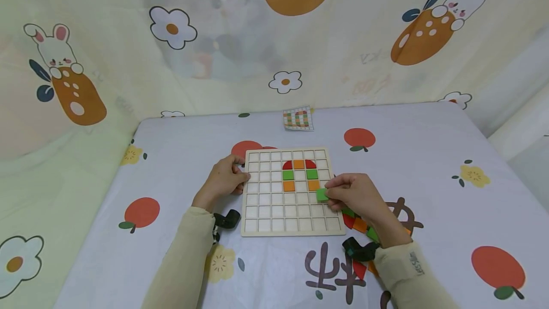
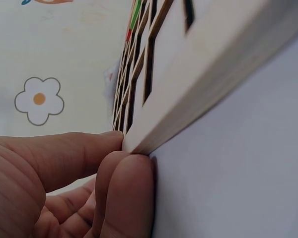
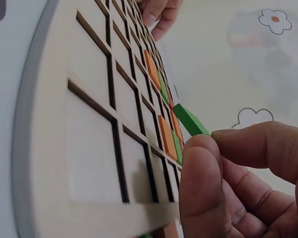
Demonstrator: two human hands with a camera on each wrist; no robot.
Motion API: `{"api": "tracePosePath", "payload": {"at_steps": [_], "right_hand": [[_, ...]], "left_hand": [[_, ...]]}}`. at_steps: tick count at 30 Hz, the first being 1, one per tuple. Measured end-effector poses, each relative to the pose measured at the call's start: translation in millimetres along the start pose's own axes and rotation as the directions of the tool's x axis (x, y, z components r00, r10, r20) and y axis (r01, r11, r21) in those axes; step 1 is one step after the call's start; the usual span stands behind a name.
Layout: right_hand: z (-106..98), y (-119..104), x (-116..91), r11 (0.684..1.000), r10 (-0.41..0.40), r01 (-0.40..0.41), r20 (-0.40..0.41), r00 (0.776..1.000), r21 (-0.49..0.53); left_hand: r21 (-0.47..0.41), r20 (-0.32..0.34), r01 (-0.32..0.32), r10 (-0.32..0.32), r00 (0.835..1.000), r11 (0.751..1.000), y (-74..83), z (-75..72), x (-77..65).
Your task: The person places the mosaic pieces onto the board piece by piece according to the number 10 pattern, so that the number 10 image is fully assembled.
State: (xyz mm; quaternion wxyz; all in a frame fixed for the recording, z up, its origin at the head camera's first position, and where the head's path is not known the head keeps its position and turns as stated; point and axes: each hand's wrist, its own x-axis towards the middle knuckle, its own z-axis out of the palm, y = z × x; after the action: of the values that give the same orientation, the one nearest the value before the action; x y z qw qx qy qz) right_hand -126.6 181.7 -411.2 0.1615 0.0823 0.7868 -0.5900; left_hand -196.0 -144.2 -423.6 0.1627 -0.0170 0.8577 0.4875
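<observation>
A pale wooden grid board lies on the table. My left hand holds its left edge, thumb on the rim and curled fingers against the side in the left wrist view. Between thumb and fingertips, my right hand pinches a green square tile, tilted above the cells at the board's right side. Set in the grid are a red rounded tile at each end of the top row, an orange tile between them, and a green tile over an orange tile on both sides.
Loose red, orange and green tiles lie right of the board, partly hidden under my right hand and forearm. A small card with a coloured grid pattern stands behind the board. The tablecloth bears printed fruit and flowers.
</observation>
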Motion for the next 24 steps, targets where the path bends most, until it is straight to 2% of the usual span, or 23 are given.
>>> {"api": "tracePosePath", "payload": {"at_steps": [7, 24], "right_hand": [[9.9, -0.5, 6.0, 0.999, 0.044, -0.044, 0.001, 0.999, -0.022], [16.5, 1.9, 9.4, 0.999, 0.037, -0.038, -0.015, 0.999, -0.028]], "left_hand": [[-0.021, 0.004, -0.003, 0.003, 1.000, 1.000, -1.0, -0.7, -0.8], [-0.021, 0.003, 0.006, -0.006, 1.000, 1.000, -2.0, -0.2, 1.2]]}}
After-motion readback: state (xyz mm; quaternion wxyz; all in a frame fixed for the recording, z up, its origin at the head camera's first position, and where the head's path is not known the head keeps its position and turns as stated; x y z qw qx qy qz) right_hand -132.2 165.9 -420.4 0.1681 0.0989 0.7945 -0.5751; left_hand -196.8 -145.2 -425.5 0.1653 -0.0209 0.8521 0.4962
